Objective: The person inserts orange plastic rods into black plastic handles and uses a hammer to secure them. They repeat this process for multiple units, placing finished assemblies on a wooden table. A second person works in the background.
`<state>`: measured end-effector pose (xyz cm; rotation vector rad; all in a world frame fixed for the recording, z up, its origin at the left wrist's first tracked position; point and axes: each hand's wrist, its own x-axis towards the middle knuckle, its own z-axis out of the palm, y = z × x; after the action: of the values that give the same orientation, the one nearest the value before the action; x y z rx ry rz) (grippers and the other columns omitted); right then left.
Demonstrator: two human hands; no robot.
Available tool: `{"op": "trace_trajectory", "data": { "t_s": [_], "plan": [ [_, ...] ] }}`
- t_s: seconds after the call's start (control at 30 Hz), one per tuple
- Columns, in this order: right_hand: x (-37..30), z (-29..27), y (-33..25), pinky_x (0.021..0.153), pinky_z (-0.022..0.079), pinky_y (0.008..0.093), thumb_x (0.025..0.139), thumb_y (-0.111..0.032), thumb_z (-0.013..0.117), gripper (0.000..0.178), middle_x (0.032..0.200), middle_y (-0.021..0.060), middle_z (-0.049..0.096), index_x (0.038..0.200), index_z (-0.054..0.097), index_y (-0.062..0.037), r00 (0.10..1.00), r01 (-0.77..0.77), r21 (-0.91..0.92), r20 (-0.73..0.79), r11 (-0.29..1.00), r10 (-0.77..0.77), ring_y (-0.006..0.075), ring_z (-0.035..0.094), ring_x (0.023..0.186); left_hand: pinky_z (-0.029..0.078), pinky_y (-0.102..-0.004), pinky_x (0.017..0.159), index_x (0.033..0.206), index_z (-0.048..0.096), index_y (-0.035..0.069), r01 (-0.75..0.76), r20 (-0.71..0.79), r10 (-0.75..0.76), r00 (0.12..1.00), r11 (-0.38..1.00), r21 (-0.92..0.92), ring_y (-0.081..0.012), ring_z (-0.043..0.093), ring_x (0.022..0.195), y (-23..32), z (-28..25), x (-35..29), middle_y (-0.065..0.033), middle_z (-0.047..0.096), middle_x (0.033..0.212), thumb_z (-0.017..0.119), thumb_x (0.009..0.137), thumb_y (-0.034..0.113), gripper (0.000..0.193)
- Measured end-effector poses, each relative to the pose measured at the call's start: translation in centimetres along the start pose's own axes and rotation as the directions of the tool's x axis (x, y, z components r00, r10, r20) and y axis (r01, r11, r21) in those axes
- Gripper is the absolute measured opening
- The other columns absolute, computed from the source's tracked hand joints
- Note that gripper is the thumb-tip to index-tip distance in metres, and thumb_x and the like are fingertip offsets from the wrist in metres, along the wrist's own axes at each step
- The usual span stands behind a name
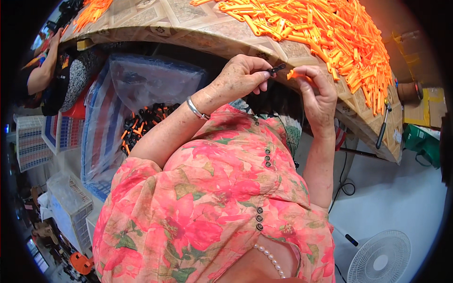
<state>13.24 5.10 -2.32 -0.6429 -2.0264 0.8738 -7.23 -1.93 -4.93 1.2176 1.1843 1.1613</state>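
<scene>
Pinched between the thumb and fingers of my left hand point(241, 75) is a small black plastic part point(277, 69), its narrow end pointing right. My right hand point(317, 94) grips an orange plastic piece point(298, 75), most of which is hidden by the fingers. A short gap separates the two parts, just off the table's near edge. Beyond my right hand, a big heap of long orange plastic pieces point(325, 33) covers the right part of the patterned table point(188, 26).
Left of me, a plastic-lined striped container point(96, 127) holds black and orange parts point(146, 123). A hammer-like tool point(384, 123) lies at the table's right edge. A white fan point(380, 259) stands lower right. Another person's arm point(45, 70) reaches to the table at far left.
</scene>
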Motion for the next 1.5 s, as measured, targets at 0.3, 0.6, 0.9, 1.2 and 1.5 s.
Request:
{"op": "trace_trajectory", "data": {
  "t_s": [0.3, 0.6, 0.9, 1.2, 1.5],
  "plan": [
    [-2.1, -2.4, -4.5, 0.077, 0.05, 0.0313, 0.079, 0.006, 0.07, 0.023, 0.096, 0.0083, 0.059, 0.098, 0.068, -0.0056, 0.996, 0.081, -0.245, 0.058, 0.966, -0.069, 0.0215, 0.062, 0.087, 0.049, -0.0195, 0.059, 0.105, 0.067, 0.0, -0.053, 0.125, 0.038, 0.991, 0.992, 0.117, -0.0032, 0.057, 0.067, 3.8, 3.0, -1.2, 0.0017, 0.063, 0.074, 0.056, 0.097, 0.01, 0.017],
    [-2.6, -4.1, -5.6, 0.076, 0.054, 0.0297, 0.075, 0.006, 0.073, 0.031, 0.103, 0.0085, 0.057, 0.103, 0.067, -0.0064, 0.99, 0.138, -0.303, 0.045, 0.943, -0.131, 0.0197, 0.062, 0.093, 0.046, -0.021, 0.055, 0.099, 0.068, -0.001, -0.147, 0.171, 0.094, 0.981, 0.932, 0.331, -0.0042, 0.056, 0.061, 5.7, 3.9, -1.8, 0.0011, 0.062, 0.067, 0.058, 0.093, 0.006, 0.014],
    [-2.5, -3.7, -6.0, 0.075, 0.056, 0.0303, 0.079, 0.005, 0.071, 0.028, 0.103, 0.0089, 0.056, 0.105, 0.067, -0.0043, 0.993, 0.055, -0.221, 0.115, 0.974, -0.03, 0.0194, 0.065, 0.09, 0.048, -0.0251, 0.056, 0.097, 0.067, -0.002, -0.259, 0.21, 0.181, 0.961, 0.858, 0.444, -0.0074, 0.057, 0.061, 6.0, 3.7, -2.1, -0.0028, 0.063, 0.066, 0.06, 0.091, 0.005, 0.012],
    [-2.8, -3.8, -5.9, 0.076, 0.057, 0.0296, 0.078, 0.003, 0.072, 0.03, 0.105, 0.0094, 0.057, 0.107, 0.069, -0.0065, 0.997, 0.026, -0.184, 0.076, 0.983, -0.012, 0.0188, 0.065, 0.091, 0.049, -0.0263, 0.059, 0.095, 0.067, -0.003, -0.234, 0.204, 0.157, 0.966, 0.865, 0.443, -0.0087, 0.058, 0.061, 6.1, 3.4, -2.1, -0.0046, 0.063, 0.066, 0.061, 0.089, 0.004, 0.012],
    [-2.5, -3.6, -6.1, 0.074, 0.056, 0.0294, 0.079, 0.002, 0.072, 0.026, 0.104, 0.0091, 0.058, 0.104, 0.069, -0.0056, 0.99, 0.028, -0.228, 0.138, 0.973, 0.004, 0.0185, 0.065, 0.09, 0.05, -0.0277, 0.059, 0.095, 0.067, -0.003, -0.301, 0.221, 0.219, 0.95, 0.826, 0.476, -0.0108, 0.061, 0.061, 5.7, 3.4, -2.2, -0.0076, 0.064, 0.066, 0.061, 0.087, 0.004, 0.012]
  ]
}}
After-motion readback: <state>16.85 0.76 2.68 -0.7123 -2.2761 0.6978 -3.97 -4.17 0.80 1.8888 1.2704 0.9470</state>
